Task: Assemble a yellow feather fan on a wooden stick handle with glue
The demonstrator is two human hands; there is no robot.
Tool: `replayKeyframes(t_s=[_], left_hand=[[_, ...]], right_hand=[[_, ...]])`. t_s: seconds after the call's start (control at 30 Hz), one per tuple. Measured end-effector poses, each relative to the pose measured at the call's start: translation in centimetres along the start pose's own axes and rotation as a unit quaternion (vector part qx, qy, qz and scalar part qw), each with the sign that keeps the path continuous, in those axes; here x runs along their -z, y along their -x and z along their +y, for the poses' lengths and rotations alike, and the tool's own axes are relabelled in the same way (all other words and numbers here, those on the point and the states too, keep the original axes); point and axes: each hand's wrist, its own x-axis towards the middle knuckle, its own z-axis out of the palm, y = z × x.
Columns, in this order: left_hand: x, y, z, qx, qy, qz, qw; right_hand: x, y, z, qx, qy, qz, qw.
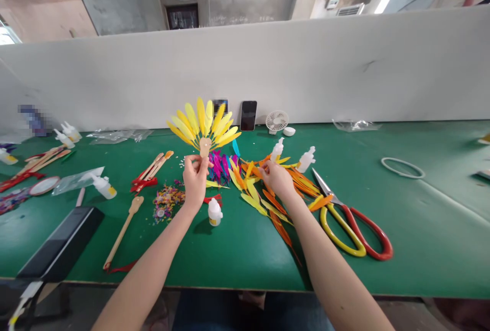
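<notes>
My left hand (195,178) is closed round the wooden handle of a fan (202,125) made of yellow feathers, holding it upright above the green table (245,249). My right hand (277,178) reaches down into a loose pile of yellow and orange feathers (264,195), fingers pinched among them; what they grip is hidden. Pink and purple feathers (220,165) lie between the two hands. A small white glue bottle (215,212) stands just below my left hand.
Large scissors (350,221) with yellow and red handles lie right of the feathers. Two glue bottles (293,155), a phone (248,115) and small fan (276,121) stand by the white partition. Wooden sticks (122,231), confetti (168,201), a black box (61,246) and a ring (402,167) lie around.
</notes>
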Motion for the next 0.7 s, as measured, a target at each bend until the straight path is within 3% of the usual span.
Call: replayKeyframes(t_s=[0.1,0.2,0.33,0.5,0.7], left_hand=[[0.0,0.1,0.3,0.008,0.000,0.003,1.000],[0.0,0.2,0.3,0.006,0.004,-0.001,1.000],[-0.1,0.2,0.2,0.006,0.006,-0.011,1.000],[-0.1,0.3,0.1,-0.001,0.009,-0.012,1.000],[-0.1,0.3,0.0,0.002,0.020,0.002,1.000]], right_hand=[[0.1,0.2,-0.7,0.018,-0.018,0.045,0.999],[-0.4,0.5,-1.6,0.059,-0.041,0.003,0.997],[-1.4,0.7,-2.1,0.120,0.013,-0.055,0.991],[-1.6,0.5,-1.7,0.093,0.047,-0.037,0.994],[-1.6,0.3,-1.4,0.050,-0.034,-0.006,0.998]])
